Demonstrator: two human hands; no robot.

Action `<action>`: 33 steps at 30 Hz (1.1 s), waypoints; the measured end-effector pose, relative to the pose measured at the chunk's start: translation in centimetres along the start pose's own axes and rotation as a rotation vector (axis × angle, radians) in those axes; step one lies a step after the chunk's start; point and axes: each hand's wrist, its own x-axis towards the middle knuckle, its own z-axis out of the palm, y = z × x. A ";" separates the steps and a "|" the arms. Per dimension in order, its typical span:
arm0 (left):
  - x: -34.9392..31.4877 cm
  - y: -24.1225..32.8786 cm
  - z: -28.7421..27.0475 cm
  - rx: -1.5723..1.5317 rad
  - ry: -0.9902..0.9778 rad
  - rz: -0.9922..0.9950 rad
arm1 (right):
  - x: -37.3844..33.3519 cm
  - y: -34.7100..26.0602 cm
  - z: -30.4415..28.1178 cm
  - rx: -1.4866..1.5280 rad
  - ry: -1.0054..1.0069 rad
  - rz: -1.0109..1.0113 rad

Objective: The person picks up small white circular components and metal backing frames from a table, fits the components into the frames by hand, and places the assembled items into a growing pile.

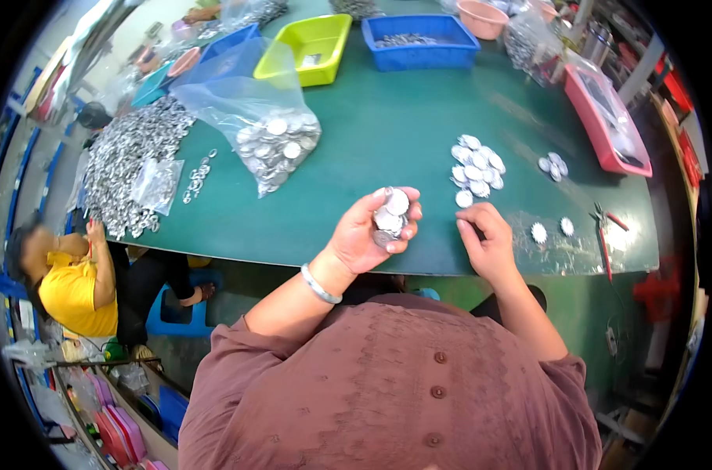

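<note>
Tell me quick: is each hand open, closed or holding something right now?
Left hand: curled closed, holding several round silvery discs.
Right hand: partly curled near the disc pile; whether it holds anything cannot be told.

No lettering, numbers or signs can be read.

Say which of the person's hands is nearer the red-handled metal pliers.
Right. The right hand is left of the red-handled metal pliers, apart from them. The left hand is farther left, holding round silver-coloured discs.
</note>
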 end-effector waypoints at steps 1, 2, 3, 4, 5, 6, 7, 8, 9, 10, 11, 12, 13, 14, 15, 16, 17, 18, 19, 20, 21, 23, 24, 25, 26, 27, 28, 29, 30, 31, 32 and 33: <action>0.0 -0.1 0.1 0.019 0.033 0.023 | -0.1 0.2 0.0 0.005 0.000 -0.002; -0.1 -0.2 0.2 0.031 0.074 0.044 | -0.1 0.3 0.1 0.011 0.000 -0.003; 0.1 0.0 0.6 0.027 0.081 0.069 | 0.4 -0.3 -0.7 -0.022 -0.016 -0.007; -0.4 0.5 0.6 0.048 0.118 0.091 | 0.3 -0.5 -0.6 -0.008 -0.016 -0.002; -0.9 1.2 0.6 0.067 0.156 0.112 | 0.3 -0.7 -0.3 0.007 -0.015 0.002; -1.1 1.9 1.0 0.139 0.196 0.146 | 0.3 -0.7 -0.3 0.008 -0.011 -0.019; -1.4 3.1 1.5 0.210 0.238 0.179 | 0.4 -0.8 -0.2 0.025 -0.011 -0.012; -1.8 4.5 2.2 0.281 0.280 0.210 | 0.4 -0.8 0.0 0.042 -0.011 -0.003; -2.3 6.0 2.7 0.332 0.297 0.244 | 0.4 -0.9 0.0 0.059 -0.012 0.004; -2.5 7.7 3.6 0.422 0.313 0.279 | 0.3 -0.8 -0.1 0.056 -0.011 -0.003; -2.5 9.8 4.5 0.562 0.317 0.318 | 0.3 -0.7 -0.2 0.055 -0.011 0.006; -2.6 11.9 5.6 0.686 0.307 0.395 | 0.2 -0.8 -0.3 0.059 -0.012 0.015; -2.6 13.8 7.1 0.765 0.332 0.489 | 0.2 -0.7 -0.2 0.063 -0.014 0.027; -2.4 15.5 8.4 0.953 0.431 0.609 | 0.3 -0.7 -0.3 0.066 -0.013 0.028; -1.9 17.4 9.4 1.178 0.455 0.699 | 0.3 -0.8 -0.5 0.064 -0.008 0.030; -1.5 19.2 10.2 1.379 0.513 0.790 | 0.3 -0.9 -0.3 0.076 -0.009 0.030; -0.9 21.1 10.1 1.571 0.578 0.795 | 0.2 -0.9 -0.4 0.071 -0.003 0.006; -0.3 22.7 9.9 1.826 0.658 0.802 | 0.3 -0.7 -0.4 0.067 0.002 -0.014; 0.0 24.5 9.2 2.007 0.707 0.725 | 0.3 -0.6 -0.3 0.066 0.002 -0.029; 0.6 25.8 8.3 2.219 0.639 0.537 | 0.4 -0.5 -0.3 0.041 -0.006 -0.032; 1.1 26.7 7.4 2.416 0.539 0.345 | 0.4 -0.2 -0.3 0.033 -0.010 -0.030; 1.9 26.6 5.8 2.638 0.352 0.080 | 0.4 0.2 -0.3 0.051 -0.004 -0.028; 2.0 26.7 5.2 2.638 0.368 -0.086 | 0.3 0.1 -0.3 0.060 -0.014 -0.004; 2.0 26.8 4.8 2.638 0.393 -0.250 | 0.4 0.0 -0.4 0.087 -0.025 0.027; 1.8 26.9 4.1 2.581 0.379 -0.276 | 0.2 0.1 -0.4 0.092 -0.017 0.018; 1.6 26.9 4.1 2.529 0.374 -0.298 | 0.3 0.2 -0.4 0.100 -0.009 0.000; 1.6 26.6 3.8 2.475 0.374 -0.321 | 0.3 0.2 -0.5 0.105 -0.009 0.017; 1.5 26.4 3.5 2.470 0.430 -0.300 | 0.1 0.2 -0.6 0.105 -0.007 0.024; 1.2 25.8 4.2 2.467 0.488 -0.281 | 0.1 0.4 -0.5 0.108 -0.003 0.029; 0.7 25.3 5.0 2.463 0.552 -0.263 | 0.1 0.4 -0.4 0.114 0.000 0.032; 0.2 24.9 5.6 2.472 0.546 -0.191 | 0.2 0.4 -0.4 0.116 -0.003 0.038; 0.0 24.6 6.0 2.475 0.574 -0.107 | 0.2 0.3 -0.4 0.115 -0.011 0.060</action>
